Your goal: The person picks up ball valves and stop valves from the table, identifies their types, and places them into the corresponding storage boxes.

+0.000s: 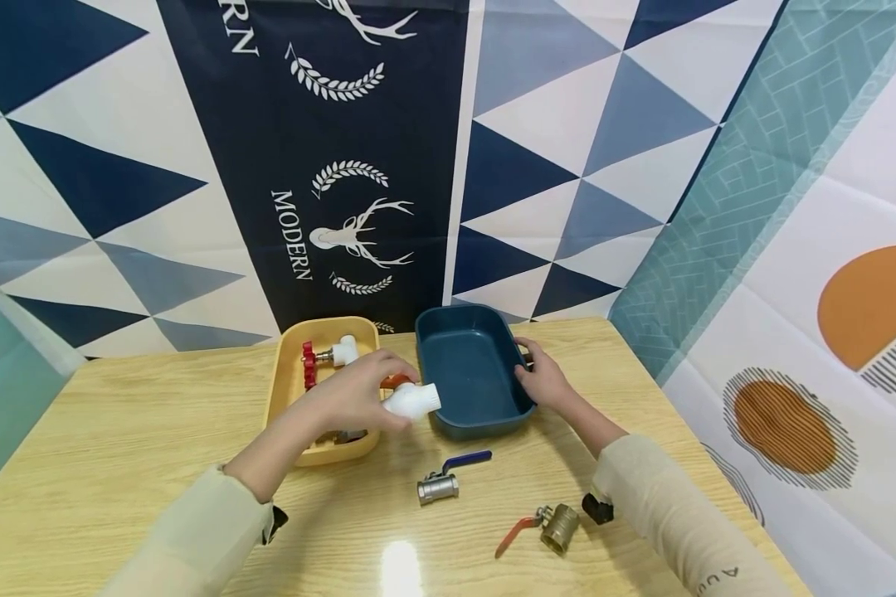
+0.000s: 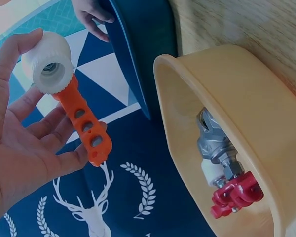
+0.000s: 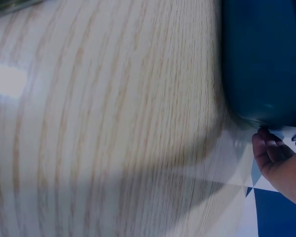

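Between the yellow tray [image 1: 287,390] and the blue tray [image 1: 448,352], the left hand [image 1: 358,390] held a white valve [image 1: 412,401], fingers curled around its orange handle [image 2: 84,126]. The right hand [image 1: 543,377] gripped the blue tray's far rim.

Two trays [image 1: 472,319] side by side; two valves [image 1: 439,484] in front.

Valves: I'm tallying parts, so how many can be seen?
4: one in the left hand, one in the yellow tray, two on the table. Others may hide behind the hand.
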